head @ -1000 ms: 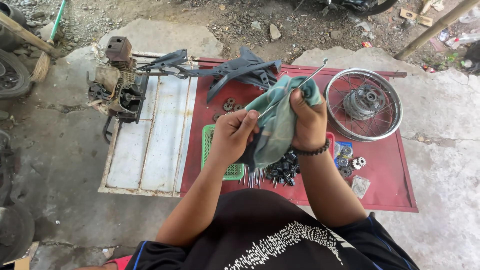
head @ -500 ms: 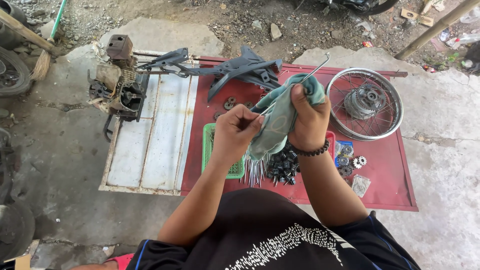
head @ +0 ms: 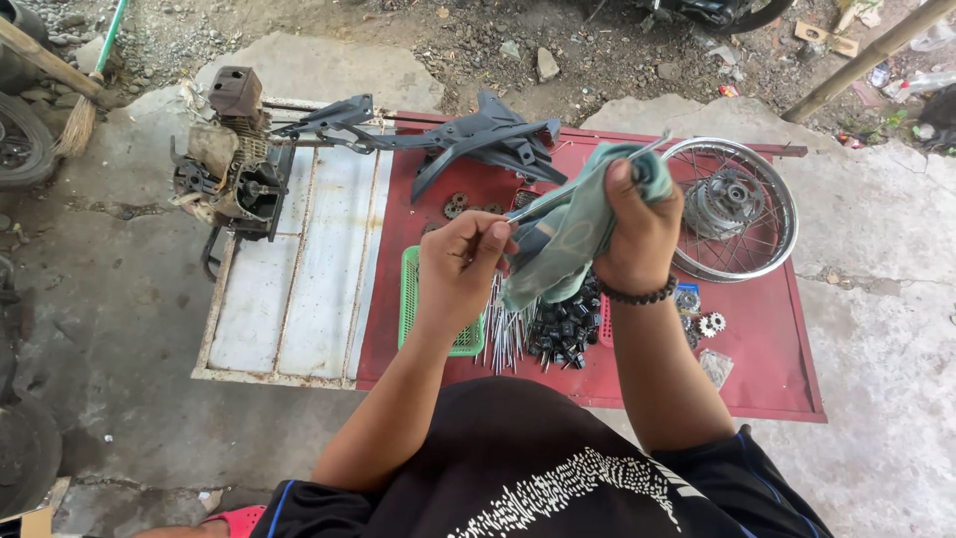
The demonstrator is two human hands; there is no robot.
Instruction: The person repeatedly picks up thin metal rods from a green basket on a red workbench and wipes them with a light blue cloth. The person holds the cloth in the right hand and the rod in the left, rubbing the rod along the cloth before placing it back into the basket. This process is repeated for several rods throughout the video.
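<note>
Your left hand pinches the near end of a thin metal spoke. Your right hand is closed around a teal rag wrapped over the spoke, held above the red panel. Loose spokes, black nipples and a green basket lie below; the spoked wheel sits to the right.

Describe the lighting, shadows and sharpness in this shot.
Head view: soft, even daylight with no hard shadows; faint sheen on the wheel rim; hands and cloth fairly sharp; thin spoke slightly soft; wide-angle lens bends the panel edges toward the corners.
</note>
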